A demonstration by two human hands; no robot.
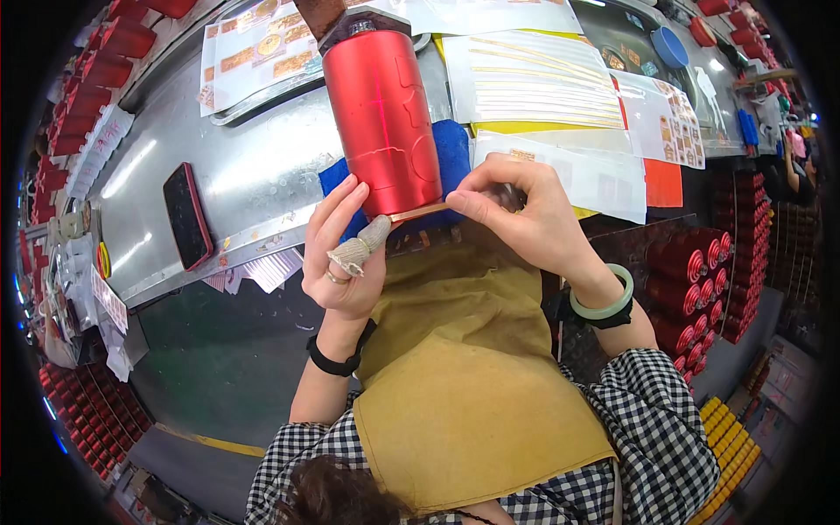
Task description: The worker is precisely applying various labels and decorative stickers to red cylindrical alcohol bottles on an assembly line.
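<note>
A shiny red cylinder (381,114) with raised outlines on its side lies over a blue cloth (452,147) at the bench's front edge. Along its near rim runs a thin gold-coloured strip (420,213). My left hand (346,271) grips the near left end of the cylinder, its fingers against the side. A knitted cover wraps one of its digits, which presses by the strip's left end. On the right, my right hand (538,214) pinches the strip's other end between thumb and forefinger. The cylinder's far end meets a dark metal holder (363,24).
White sheets with gold strips (542,79) lie beyond my right hand, and sheets of gold stickers (262,44) at the far left. A phone (187,216) rests on the metal bench (254,149). Stacked red cylinders (691,293) stand at right. A blue bowl (669,46) sits far right.
</note>
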